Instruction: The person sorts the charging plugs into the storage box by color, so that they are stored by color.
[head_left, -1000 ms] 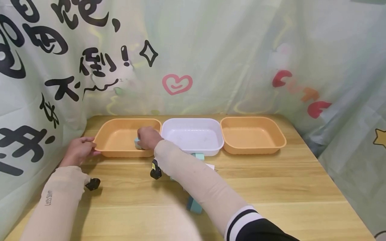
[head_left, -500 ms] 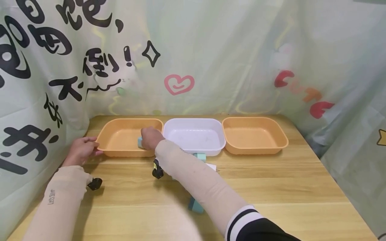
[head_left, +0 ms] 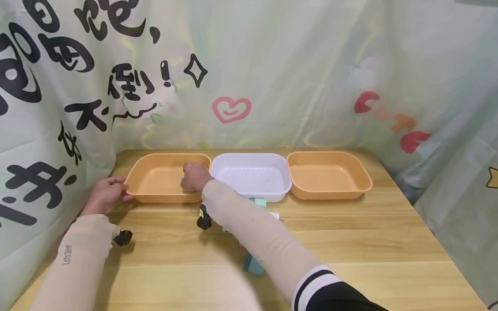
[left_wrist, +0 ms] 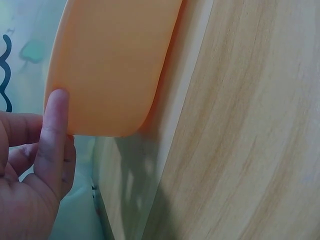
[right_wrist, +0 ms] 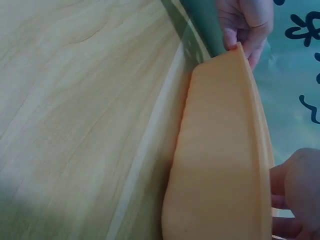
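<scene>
My left hand pinches the left end of the left orange tray. In the left wrist view its thumb lies on the tray's outer wall, with the other fingers behind the rim. My right hand is inside that tray's right part, its fingers pointing down around a small light blue block. Only a sliver of the block shows past the fingers. From the right wrist, the tray wall hides the fingertips, and a pale patch shows between the fingers.
Right of the orange tray stand a white tray and a second orange tray. Partly under my right forearm lie teal pieces, including a teal block and a light teal piece, with a white piece. A printed curtain hangs behind the table.
The light blue block, clearly visible beside my right fingers earlier, is now almost hidden by them. My left hand keeps its grip on the tray. The view has shifted slightly.
</scene>
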Tool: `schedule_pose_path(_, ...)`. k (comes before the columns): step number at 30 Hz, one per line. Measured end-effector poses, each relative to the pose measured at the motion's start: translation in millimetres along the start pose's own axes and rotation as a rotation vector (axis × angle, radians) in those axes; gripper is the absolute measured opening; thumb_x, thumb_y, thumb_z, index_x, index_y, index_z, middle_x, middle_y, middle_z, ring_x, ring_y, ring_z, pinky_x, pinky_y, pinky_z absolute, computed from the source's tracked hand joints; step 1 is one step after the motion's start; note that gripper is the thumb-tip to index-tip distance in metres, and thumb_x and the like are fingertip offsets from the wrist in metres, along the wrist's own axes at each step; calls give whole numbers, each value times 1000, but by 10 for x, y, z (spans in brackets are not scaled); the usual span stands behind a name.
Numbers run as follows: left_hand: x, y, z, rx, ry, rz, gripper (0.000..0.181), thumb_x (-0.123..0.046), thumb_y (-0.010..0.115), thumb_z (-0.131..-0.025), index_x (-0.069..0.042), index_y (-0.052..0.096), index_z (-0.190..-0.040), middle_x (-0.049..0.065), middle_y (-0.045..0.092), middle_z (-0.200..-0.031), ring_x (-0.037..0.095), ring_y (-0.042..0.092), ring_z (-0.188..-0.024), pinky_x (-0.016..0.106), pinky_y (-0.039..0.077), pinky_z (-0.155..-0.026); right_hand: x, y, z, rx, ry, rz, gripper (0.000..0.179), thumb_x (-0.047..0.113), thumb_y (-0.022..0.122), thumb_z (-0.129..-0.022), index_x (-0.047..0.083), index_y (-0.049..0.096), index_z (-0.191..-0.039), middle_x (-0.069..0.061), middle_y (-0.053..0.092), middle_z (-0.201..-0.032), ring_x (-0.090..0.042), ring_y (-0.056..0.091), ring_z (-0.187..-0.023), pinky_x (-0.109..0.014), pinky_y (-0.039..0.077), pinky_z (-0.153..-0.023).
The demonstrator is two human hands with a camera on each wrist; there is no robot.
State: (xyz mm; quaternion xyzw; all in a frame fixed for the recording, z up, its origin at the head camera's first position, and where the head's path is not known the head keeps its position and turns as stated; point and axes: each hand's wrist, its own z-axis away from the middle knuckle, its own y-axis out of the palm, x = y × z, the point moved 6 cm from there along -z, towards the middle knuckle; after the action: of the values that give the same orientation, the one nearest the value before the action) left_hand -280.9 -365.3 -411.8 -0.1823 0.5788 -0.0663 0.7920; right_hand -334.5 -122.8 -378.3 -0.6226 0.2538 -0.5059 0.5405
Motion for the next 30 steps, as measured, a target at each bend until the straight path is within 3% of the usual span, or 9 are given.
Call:
schedule_pose_path(4, 1, -3, 2, -2, 4, -3, 52, -4, 39, -101, 14, 21, -146, 38, 28, -141, 5, 62, -72, 29, 57, -77, -8, -58, 29, 13, -25, -56, 38, 27, 60, -92, 14, 59, -128, 1, 63, -117, -11, 55, -92, -19, 47, -74)
schedule_pose_path(11, -6, -9, 25, -15, -2, -9, 52, -5, 38, -102, 13, 20, -147, 38, 29, -141, 6, 62, -72, 28, 58, -75, -7, -173, 77, 26, -107, -200, 35, 34, 50, -99, 13, 62, -124, 0, 63, -120, -12, 58, -105, -20, 46, -84)
schedule_pose_path(14, -7, 5, 36, -16, -6, -10, 52, -5, 38, -102, 12, 20, -147, 38, 29, -142, 6, 63, -72, 28, 58, -75, -41, -237, 111, 44, -97, -301, 35, 32, 48, -100, 12, 64, -123, 0, 63, -119, -13, 59, -101, -22, 47, -81)
schedule_pose_path(17, -1, 21, 41, -18, -5, -5, 51, -5, 37, -102, 11, 21, -148, 37, 29, -142, 5, 63, -71, 27, 57, -76, -96, -285, 159, 98, -52, -506, 35, 27, 48, -101, 8, 63, -125, -8, 65, -116, -21, 62, -96, -31, 52, -81)
schedule_pose_path(21, 0, 33, 38, -26, -3, -1, 51, -4, 37, -102, 11, 22, -148, 37, 30, -142, 5, 62, -71, 27, 57, -75, -181, -333, 230, 195, 17, -777, 39, 22, 45, -101, 2, 56, -133, -21, 62, -119, -34, 62, -103, -45, 52, -90)
schedule_pose_path(30, 4, 49, 37, -30, 3, 11, 52, -5, 37, -101, 9, 22, -148, 37, 30, -142, 4, 62, -71, 28, 57, -76, -347, -460, 351, 304, 35, -918, 44, 28, 40, -104, 0, 49, -137, -24, 56, -129, -39, 57, -115, -47, 47, -97)
